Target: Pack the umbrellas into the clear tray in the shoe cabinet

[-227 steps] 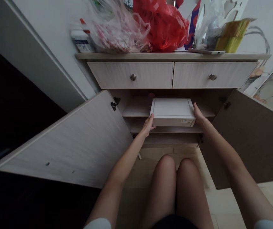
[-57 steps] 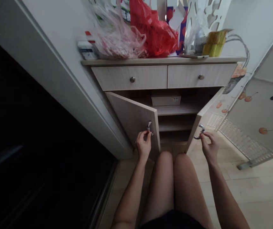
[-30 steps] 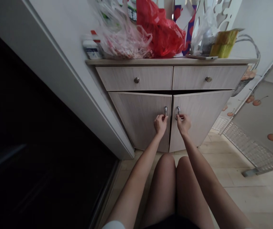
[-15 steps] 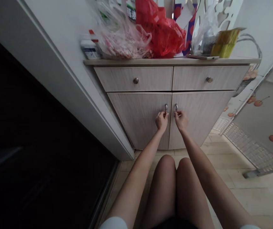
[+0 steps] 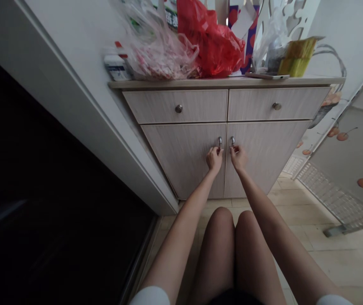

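Note:
A pale wood-grain cabinet stands in front of me, and both its lower doors look closed. My left hand (image 5: 214,159) has its fingers closed round the lower end of the metal handle (image 5: 220,141) on the left door (image 5: 181,156). On the right door (image 5: 264,152), my right hand (image 5: 238,158) pinches the lower end of the matching handle (image 5: 232,140). The two hands are side by side, with the seam between the doors running between them.
Above are two drawers with round knobs (image 5: 178,109). On the cabinet top (image 5: 175,84) lie a clear plastic bag (image 5: 165,55), a red bag (image 5: 219,51), a white bottle (image 5: 117,67) and a yellow container (image 5: 297,57). A cherry-patterned panel (image 5: 353,156) stands at right.
The view has shifted slightly. The narrow gap along the top of the lower doors has narrowed, so the doors sit more nearly flush. Both hands keep their hold on the handles.

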A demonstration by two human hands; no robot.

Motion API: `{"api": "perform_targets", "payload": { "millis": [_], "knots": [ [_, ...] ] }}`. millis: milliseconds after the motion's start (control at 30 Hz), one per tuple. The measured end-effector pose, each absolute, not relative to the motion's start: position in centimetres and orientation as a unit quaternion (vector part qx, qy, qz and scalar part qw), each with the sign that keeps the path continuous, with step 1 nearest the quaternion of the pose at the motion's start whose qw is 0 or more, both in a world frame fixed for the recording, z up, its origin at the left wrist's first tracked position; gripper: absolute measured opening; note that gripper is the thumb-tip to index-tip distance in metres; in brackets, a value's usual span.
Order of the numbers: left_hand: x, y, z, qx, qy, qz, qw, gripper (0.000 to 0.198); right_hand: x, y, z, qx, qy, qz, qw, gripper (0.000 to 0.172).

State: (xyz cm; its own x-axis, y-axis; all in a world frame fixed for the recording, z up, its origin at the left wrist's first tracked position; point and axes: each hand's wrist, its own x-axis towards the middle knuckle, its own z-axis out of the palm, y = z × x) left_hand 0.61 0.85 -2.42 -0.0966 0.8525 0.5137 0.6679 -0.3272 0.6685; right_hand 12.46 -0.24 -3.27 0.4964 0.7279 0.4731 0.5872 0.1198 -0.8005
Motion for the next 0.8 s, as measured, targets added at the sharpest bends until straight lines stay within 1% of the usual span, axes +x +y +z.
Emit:
{"api": "perform_targets", "payload": {
  "millis": [200,433,533,600,700,733,800],
  "knots": [
    [0.6,1.2,-2.2,0.673,0.569,0.463,0.100,0.015,12.2,0.1,-3.2,-0.659,-0.487,0.065,0.569,0.040],
    [0.8,1.3,-2.0,0.673,0.575,0.455,0.097,0.015,11.8,0.0,-2.8,-0.658,-0.474,0.088,0.579,0.035],
    [0.7,1.3,-1.6,0.673,0.578,0.446,0.121,0.014,12.0,0.0,-2.5,-0.652,-0.474,0.105,0.583,0.033],
    [0.4,1.0,-1.1,0.668,0.576,0.444,0.158,0.013,12.3,-0.1,-2.2,-0.642,-0.476,0.120,0.589,0.036],
    [-0.6,0.1,-0.3,0.623,0.562,0.490,0.237,0.024,13.1,-1.3,-1.6,-0.583,-0.479,0.155,0.638,0.046],
    [-1.1,-0.5,-0.1,0.597,0.547,0.516,0.279,0.031,13.3,-2.2,-1.4,-0.550,-0.479,0.183,0.659,0.051],
    [-2.4,-2.2,0.3,0.546,0.476,0.554,0.410,0.049,13.8,-4.4,-0.8,-0.472,-0.474,0.280,0.689,0.063]
  ]
}}
